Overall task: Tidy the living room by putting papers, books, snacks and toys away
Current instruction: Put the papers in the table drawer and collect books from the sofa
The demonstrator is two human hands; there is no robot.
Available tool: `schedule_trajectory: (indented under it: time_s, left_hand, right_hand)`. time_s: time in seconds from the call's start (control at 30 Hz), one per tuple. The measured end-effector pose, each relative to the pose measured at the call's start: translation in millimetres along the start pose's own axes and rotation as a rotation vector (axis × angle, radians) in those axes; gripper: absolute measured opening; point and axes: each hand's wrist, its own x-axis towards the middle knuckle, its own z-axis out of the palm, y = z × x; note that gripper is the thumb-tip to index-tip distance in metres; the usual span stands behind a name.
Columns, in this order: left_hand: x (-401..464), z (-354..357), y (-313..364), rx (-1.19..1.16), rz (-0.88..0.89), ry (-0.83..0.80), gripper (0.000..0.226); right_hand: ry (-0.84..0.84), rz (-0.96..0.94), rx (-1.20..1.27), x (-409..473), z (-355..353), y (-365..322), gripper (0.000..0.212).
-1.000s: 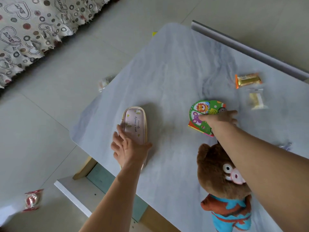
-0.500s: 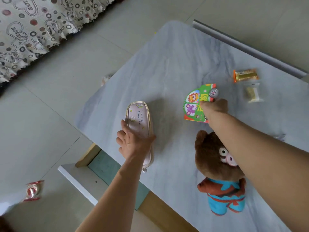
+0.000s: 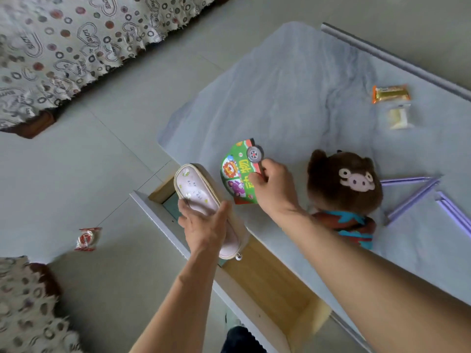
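Note:
My left hand (image 3: 204,225) grips a pale pink zip pouch (image 3: 197,192), lifted off the marble table (image 3: 293,98) and held over the open wooden drawer (image 3: 275,278) below the table's near edge. My right hand (image 3: 270,184) pinches a green car-shaped picture book (image 3: 238,171) by its right edge, raised near the table's front edge. A brown plush pig in a blue and red outfit (image 3: 344,187) lies on the table just right of that hand. Two wrapped snacks lie at the far right: an orange-gold one (image 3: 391,93) and a clear one (image 3: 398,115).
Several purple sticks (image 3: 418,194) lie on the table at the right. A red-white wrapped snack (image 3: 86,239) sits on the tiled floor at the left. A sofa with a patterned cover (image 3: 63,47) fills the upper left, with another patterned seat (image 3: 23,309) at the lower left.
Both hands have lifted their objects off the table and drawn them toward me; the pouch now hangs over the open drawer. The view has shifted, showing more of the drawer and purple sticks.

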Motion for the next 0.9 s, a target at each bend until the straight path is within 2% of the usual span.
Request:
schedule_trajectory:
  time_s: [0.1, 0.13, 0.23, 0.3, 0.4, 0.5, 0.57, 0.7, 0.8, 0.9]
  left_hand:
    - [3.0, -5.4, -30.8, -0.022, -0.074, 0.028, 0.095]
    - [4.1, -3.5, -39.4, -0.026, -0.095, 0.032, 0.094]
    - [5.7, 7.1, -56.4, -0.042, -0.143, 0.043, 0.097]
    - [7.8, 16.8, -64.5, -0.033, -0.149, 0.046, 0.098]
    - [9.7, 33.2, -78.3, -0.022, -0.155, 0.035, 0.096]
    - [8.8, 53.2, -92.2, 0.041, -0.197, -0.008, 0.095]
    - [6.8, 67.1, -101.7, 0.075, -0.231, -0.042, 0.095]
    - [-0.1, 96.5, -126.4, 0.170, -0.268, -0.138, 0.095]
    - [-4.2, 116.0, -146.7, 0.338, -0.163, -0.262, 0.095]
    - [-2.2, 132.0, -162.6, 0.457, -0.036, -0.395, 0.112]
  right_hand:
    - [-0.070, -0.063, -0.034, -38.4, 26.0, 9.2, 0.006]
    - [-0.081, -0.067, -0.038, -52.6, 34.5, 15.3, 0.003]
    - [-0.093, -0.073, -0.049, -93.6, 55.4, 40.7, 0.008]
    - [-0.106, -0.025, -0.015, -117.6, 61.6, 56.5, 0.020]
    - [-0.112, 0.135, -0.001, -147.1, 67.7, 85.1, 0.034]
    - [-0.125, 0.228, -0.100, -168.6, 75.7, 124.5, 0.023]
    - [-0.127, 0.331, -0.095, -176.3, 79.7, 148.8, 0.031]
    - [0.031, 0.614, 0.071, -176.3, 84.2, 186.6, 0.033]
    - [0.177, 0.871, 0.129, -170.7, 85.4, 211.7, 0.034]
    - [0.252, 1.073, 0.206, -170.5, 94.3, 236.2, 0.035]
